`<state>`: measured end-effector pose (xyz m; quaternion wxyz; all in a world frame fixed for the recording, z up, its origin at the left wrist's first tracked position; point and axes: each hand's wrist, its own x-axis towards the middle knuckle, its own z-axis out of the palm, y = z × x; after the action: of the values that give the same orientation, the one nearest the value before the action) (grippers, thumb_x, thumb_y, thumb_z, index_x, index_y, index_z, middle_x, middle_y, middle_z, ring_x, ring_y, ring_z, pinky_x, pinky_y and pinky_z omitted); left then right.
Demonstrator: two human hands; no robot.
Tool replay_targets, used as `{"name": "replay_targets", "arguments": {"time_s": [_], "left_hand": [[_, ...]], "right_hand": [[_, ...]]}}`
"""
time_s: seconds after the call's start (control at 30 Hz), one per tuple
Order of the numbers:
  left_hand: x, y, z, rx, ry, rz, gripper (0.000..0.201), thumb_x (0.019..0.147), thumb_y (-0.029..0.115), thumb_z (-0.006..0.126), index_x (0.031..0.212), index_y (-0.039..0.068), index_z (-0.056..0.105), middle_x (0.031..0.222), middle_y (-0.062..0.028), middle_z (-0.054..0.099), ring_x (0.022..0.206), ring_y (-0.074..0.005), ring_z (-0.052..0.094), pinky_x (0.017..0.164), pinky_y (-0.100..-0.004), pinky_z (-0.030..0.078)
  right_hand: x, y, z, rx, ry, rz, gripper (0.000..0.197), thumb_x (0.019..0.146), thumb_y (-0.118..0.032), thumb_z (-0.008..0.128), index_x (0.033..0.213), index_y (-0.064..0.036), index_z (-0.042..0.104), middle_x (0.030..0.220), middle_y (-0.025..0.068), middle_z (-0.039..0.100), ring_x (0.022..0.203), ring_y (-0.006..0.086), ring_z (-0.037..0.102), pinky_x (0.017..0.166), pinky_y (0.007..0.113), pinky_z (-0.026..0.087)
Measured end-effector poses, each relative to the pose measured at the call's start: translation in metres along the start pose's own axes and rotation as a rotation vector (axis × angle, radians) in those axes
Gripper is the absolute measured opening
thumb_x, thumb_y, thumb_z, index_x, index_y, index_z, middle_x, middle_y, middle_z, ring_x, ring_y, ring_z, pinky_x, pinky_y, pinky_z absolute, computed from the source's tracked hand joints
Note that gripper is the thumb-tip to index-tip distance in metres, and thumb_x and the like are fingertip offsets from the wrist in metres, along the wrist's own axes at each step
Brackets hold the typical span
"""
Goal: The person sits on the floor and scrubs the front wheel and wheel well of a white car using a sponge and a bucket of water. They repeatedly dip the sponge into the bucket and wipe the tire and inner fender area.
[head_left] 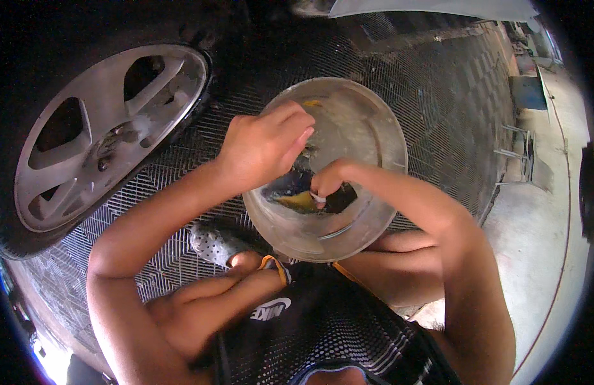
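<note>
A round grey bucket [392, 135] stands between my knees, with dark liquid and some whitish froth or residue inside. My left hand [268, 140] is over its left rim, fingers curled together; whatever they may hold is hidden. Inside the bucket, my right hand [330, 179] reaches down with its fingers closed at the liquid. A small whitish bit shows at those fingertips, too unclear to name. Just left of them lies a yellow patch [297, 203], perhaps a cloth or a reflection. Another small yellow spot [312, 102] shows near the far rim.
A car wheel [111, 141] with a silver spoked rim stands close on the left. Dark ribbed matting [431, 102] covers the floor. My foot in a grey perforated clog [213, 245] is left of the bucket. A metal-legged stand [525, 154] and a cord [566, 212] lie to the right.
</note>
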<state>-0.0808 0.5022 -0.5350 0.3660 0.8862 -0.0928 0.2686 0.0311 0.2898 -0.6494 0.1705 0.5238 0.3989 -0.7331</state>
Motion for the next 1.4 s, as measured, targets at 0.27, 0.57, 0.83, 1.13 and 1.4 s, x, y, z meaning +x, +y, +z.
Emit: {"name": "replay_targets", "arguments": {"time_s": [0.27,0.57,0.83,1.13,1.4], "left_hand": [[0.003,0.006,-0.005,-0.028,-0.074,-0.060,0.017,0.088,0.011,0.076,0.103,0.006,0.070,0.098,-0.0092,0.072,0.081,-0.0285,0.073,0.064,-0.0366,0.060],[0.010,0.009,-0.015,-0.185,-0.233,0.095,0.048,0.077,0.029,0.086,0.119,0.010,0.070,0.117,-0.0076,0.070,0.090,-0.0267,0.074,0.071,-0.0353,0.061],[0.007,0.000,-0.010,-0.079,-0.272,0.271,0.052,0.080,0.026,0.080,0.129,0.028,0.066,0.133,-0.0017,0.063,0.072,-0.0231,0.072,0.060,-0.0352,0.059],[0.009,0.003,-0.016,-0.153,-0.307,0.327,0.038,0.078,0.018,0.082,0.114,0.018,0.069,0.117,-0.0016,0.068,0.072,-0.0222,0.072,0.059,-0.0336,0.058],[0.008,-0.001,-0.011,-0.334,-0.256,-0.070,0.018,0.090,0.006,0.072,0.105,0.005,0.062,0.089,-0.0137,0.068,0.074,-0.0357,0.069,0.059,-0.0418,0.053]], "right_hand": [[-0.100,-0.005,-0.014,0.661,0.392,-0.193,0.032,0.098,-0.035,0.068,0.105,-0.0050,0.075,0.100,0.0015,0.072,0.090,0.0137,0.059,0.083,0.030,0.048],[-0.129,-0.040,-0.004,1.313,0.943,-0.318,0.026,0.103,-0.023,0.059,0.105,0.0004,0.069,0.092,0.0084,0.070,0.073,0.0177,0.063,0.067,0.035,0.052],[-0.125,-0.069,-0.010,1.521,0.979,-0.314,0.025,0.102,-0.006,0.046,0.115,0.0002,0.067,0.094,0.0142,0.069,0.077,0.0235,0.069,0.066,0.039,0.057],[-0.122,-0.095,0.000,1.524,0.872,-0.264,0.017,0.100,-0.011,0.055,0.103,-0.0004,0.069,0.093,0.0110,0.069,0.074,0.0194,0.066,0.061,0.035,0.054],[-0.139,-0.063,0.003,1.029,0.770,-0.097,0.030,0.099,-0.023,0.059,0.119,-0.0022,0.066,0.090,0.0158,0.074,0.079,0.0199,0.073,0.062,0.036,0.058]]}}
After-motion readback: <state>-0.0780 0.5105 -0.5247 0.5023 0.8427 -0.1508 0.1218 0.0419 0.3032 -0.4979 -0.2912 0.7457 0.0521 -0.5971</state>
